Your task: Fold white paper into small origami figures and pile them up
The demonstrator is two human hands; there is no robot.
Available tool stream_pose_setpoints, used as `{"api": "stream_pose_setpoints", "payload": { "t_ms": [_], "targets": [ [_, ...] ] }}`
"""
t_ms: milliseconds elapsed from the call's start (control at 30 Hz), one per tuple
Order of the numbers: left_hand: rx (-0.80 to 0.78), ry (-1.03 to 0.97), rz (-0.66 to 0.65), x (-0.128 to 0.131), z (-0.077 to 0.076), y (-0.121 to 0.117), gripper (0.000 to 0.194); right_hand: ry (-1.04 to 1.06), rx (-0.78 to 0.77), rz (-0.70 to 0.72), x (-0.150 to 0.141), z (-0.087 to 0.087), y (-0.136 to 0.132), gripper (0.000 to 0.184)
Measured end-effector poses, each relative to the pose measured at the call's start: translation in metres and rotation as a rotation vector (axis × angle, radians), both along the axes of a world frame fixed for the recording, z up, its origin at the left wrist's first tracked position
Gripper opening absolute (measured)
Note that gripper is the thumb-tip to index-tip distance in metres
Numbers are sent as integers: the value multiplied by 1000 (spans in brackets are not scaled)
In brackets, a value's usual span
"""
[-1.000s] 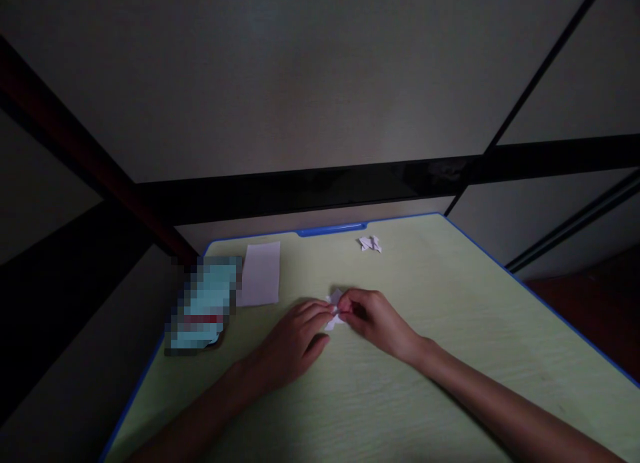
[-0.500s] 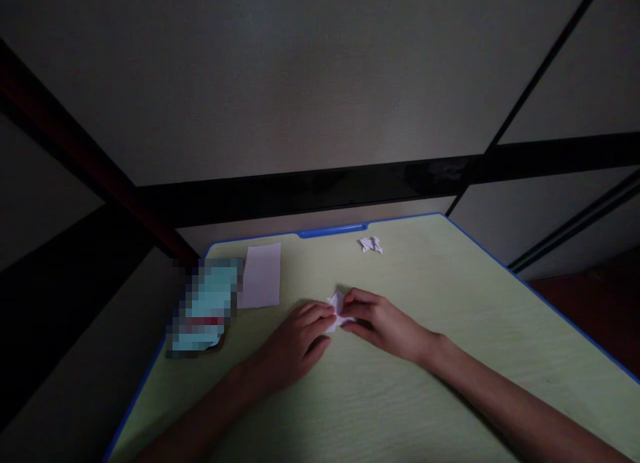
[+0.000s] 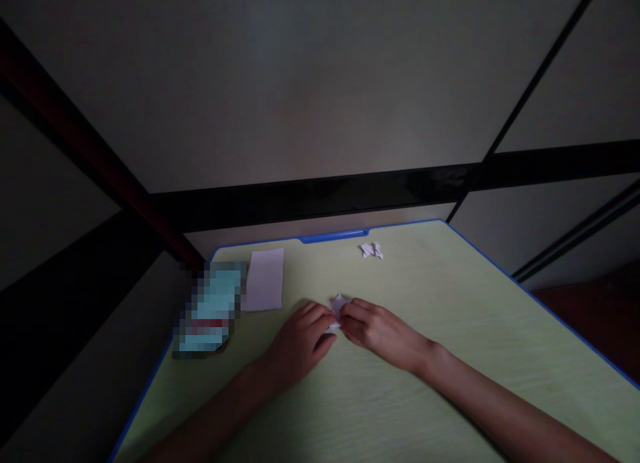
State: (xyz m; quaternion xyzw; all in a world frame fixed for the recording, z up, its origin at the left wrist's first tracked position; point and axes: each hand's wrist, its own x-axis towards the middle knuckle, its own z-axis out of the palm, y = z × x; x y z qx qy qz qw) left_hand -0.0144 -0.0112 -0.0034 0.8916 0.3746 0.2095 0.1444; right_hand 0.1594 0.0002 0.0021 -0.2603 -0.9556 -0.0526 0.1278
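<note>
A small piece of folded white paper (image 3: 339, 304) lies on the table between my hands, mostly covered by fingers. My left hand (image 3: 306, 336) is closed on its left side, fingertips pressing the paper near the tabletop. From the right, my right hand (image 3: 373, 326) pinches the same paper, with thumb and fingers drawn together. A pointed corner of the paper sticks up beyond the fingertips. Farther back sits another folded paper piece (image 3: 372, 250), with several points, touched by neither hand.
A stack or sheet of white paper (image 3: 265, 280) lies at the back left. Beside it is a phone-like object (image 3: 213, 310), its screen blurred out. The light green table (image 3: 450, 303) has a blue edge and a blue pen groove (image 3: 335, 236). A panelled wall (image 3: 320, 103) stands behind.
My right hand's fingers have closed in over the paper, covering more of it. Both hands are nearer each other. The whole view has shifted slightly.
</note>
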Motion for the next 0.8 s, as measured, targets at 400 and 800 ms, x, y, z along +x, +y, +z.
{"api": "stream_pose_setpoints", "payload": {
  "t_ms": [400,800],
  "targets": [
    [147,86,38,3,-4,3,19,264,-349,-93,8,4,-2,12],
    [43,-14,24,5,-4,7,18,276,-365,-109,0,2,-5,21]
  ]
}}
